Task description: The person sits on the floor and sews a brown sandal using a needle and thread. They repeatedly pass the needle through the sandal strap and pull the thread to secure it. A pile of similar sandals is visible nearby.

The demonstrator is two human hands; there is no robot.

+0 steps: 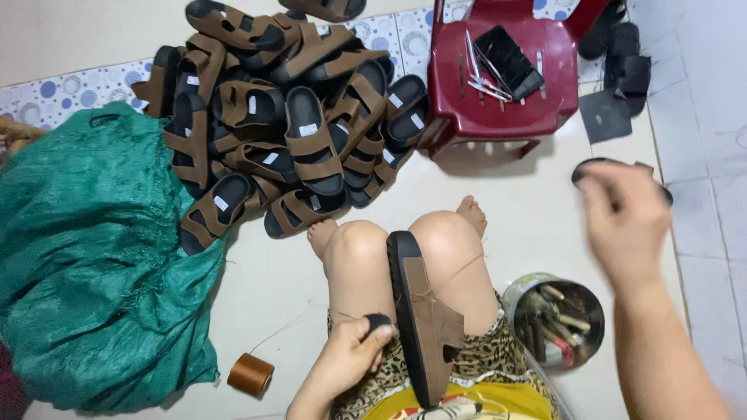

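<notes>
A brown sandal with a black sole (424,323) lies lengthwise between my bare knees, with loose thread across it. My left hand (350,354) is beside it on my thigh, fingers closed on a small black piece (379,320). My right hand (626,222) is raised out to the right, blurred, gripping a flat black piece (593,165) by its edge.
A heap of brown-strapped black sandals (288,117) lies ahead on the floor. A green woven sack (93,257) fills the left. A red plastic stool (498,70) carries tools. A metal tin of tools (556,319) stands by my right leg; a brown thread spool (250,374) sits lower left.
</notes>
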